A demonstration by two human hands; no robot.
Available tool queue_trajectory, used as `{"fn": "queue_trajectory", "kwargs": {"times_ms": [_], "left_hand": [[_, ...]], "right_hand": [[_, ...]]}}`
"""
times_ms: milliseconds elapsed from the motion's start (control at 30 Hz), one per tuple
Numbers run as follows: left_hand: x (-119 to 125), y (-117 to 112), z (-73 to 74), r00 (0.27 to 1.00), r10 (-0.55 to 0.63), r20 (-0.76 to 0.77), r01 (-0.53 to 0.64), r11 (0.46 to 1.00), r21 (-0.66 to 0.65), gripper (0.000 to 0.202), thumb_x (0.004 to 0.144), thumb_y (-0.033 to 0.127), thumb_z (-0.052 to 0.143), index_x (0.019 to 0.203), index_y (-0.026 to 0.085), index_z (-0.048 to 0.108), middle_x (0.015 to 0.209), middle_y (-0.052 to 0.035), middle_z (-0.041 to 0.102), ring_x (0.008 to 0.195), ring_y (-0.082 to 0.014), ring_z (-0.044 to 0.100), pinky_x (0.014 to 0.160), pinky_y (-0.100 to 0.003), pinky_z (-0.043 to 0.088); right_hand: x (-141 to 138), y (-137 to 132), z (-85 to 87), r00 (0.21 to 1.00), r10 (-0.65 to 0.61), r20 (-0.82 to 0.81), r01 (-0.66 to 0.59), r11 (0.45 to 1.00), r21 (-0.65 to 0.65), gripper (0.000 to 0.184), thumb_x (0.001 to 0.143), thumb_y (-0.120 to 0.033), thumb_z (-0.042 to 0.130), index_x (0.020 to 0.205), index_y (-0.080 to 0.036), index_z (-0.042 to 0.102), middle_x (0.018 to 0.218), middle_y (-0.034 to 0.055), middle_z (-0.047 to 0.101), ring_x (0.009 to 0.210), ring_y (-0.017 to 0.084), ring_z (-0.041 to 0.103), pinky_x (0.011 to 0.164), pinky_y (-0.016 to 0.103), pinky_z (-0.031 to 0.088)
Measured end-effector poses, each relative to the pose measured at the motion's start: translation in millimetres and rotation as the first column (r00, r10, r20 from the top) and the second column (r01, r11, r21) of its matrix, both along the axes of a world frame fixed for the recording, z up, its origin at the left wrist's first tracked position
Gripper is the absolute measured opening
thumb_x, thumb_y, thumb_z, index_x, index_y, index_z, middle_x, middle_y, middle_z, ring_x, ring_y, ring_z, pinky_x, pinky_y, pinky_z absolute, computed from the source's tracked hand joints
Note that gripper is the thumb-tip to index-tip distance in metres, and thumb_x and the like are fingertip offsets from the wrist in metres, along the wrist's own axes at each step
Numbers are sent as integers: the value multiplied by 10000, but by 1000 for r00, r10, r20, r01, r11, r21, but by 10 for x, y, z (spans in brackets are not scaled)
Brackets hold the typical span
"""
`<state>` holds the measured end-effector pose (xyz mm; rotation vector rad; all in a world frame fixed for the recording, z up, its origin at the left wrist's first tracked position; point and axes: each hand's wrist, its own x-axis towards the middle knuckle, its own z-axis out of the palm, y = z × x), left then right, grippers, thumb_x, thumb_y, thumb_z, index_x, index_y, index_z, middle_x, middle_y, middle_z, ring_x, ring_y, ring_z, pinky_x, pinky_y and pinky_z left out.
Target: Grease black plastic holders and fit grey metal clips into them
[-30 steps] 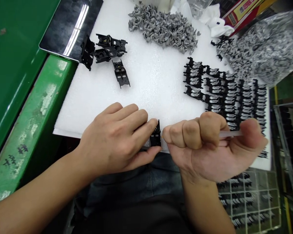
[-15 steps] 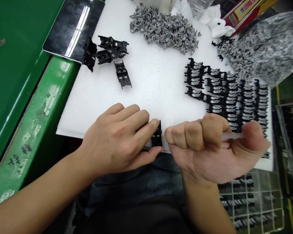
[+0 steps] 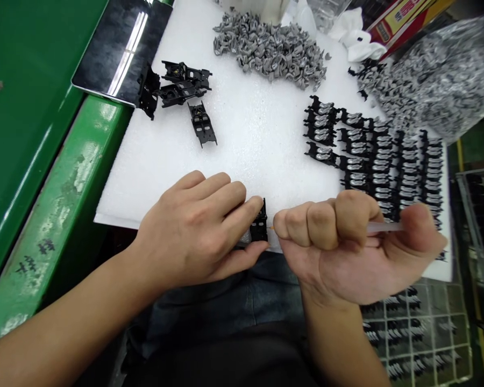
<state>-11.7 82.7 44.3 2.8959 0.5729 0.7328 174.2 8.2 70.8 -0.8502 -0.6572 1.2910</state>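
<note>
My left hand (image 3: pixel 193 231) holds a small black plastic part (image 3: pixel 258 228) upright at the front edge of the foam, with its fingertips on top and its thumb below. My right hand (image 3: pixel 347 248) is curled into a fist around a slim translucent dispensing syringe (image 3: pixel 383 227). The syringe's small orange tip (image 3: pixel 271 228) sticks out past my fingers, just right of the black part, and a narrow gap seems to separate them. My left fingers hide part of the black part.
A white foam sheet (image 3: pixel 242 145) holds rows of black parts with silver clips (image 3: pixel 373 156), loose black parts (image 3: pixel 181 91), and a heap of grey metal clips (image 3: pixel 270 51). A bulging plastic bag of clips (image 3: pixel 439 80) lies back right. A green table edge (image 3: pixel 56 193) runs left; a wire rack (image 3: pixel 415 333) sits lower right.
The view has shifted slightly. Both hands stay in nearly the same pose, with the black part and syringe tip still close together.
</note>
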Motion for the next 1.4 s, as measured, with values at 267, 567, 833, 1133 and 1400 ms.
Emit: {"fn": "queue_trajectory", "kwargs": {"times_ms": [267,567,833,1133,1400], "left_hand": [[4,-19,15,1000,26,-10,-26,1000,-7,402,1035,522,553,1130,157,689,869,-65,662,804,-239,607,658,-389,374],[11,-26,6,999,36,-20,-36,999,-2,425,1032,539,552,1120,149,695,863,-65,658,790,-238,601,658,-396,369],[7,-29,7,999,39,-20,-39,999,3,418,1036,534,543,1121,154,696,862,-65,658,787,-238,594,657,-393,367],[25,-53,9,998,66,-23,-65,997,28,442,1025,540,543,1110,143,717,851,-71,646,761,-243,572,658,-401,362],[27,-64,-6,997,72,3,-72,997,26,488,1015,585,569,1126,136,725,852,-75,647,755,-231,564,666,-386,354]], "right_hand": [[8,-28,8,1000,-13,-21,12,999,-47,675,940,-563,670,542,-225,241,423,-83,176,419,106,124,505,349,257],[-1,-41,5,1000,1,-17,-2,999,-34,678,950,-559,671,548,-229,237,428,-83,180,420,107,131,512,351,254],[-9,-62,0,1000,-14,-7,14,1000,-24,669,947,-571,669,545,-231,257,433,-81,186,423,108,128,513,353,252],[18,-86,-34,998,5,60,-7,999,32,640,965,-619,625,561,-230,317,445,-71,231,421,113,176,514,354,278],[2,-74,11,992,93,82,-91,996,-22,606,955,-580,651,566,-224,352,480,-58,268,457,130,261,558,366,308]]}}
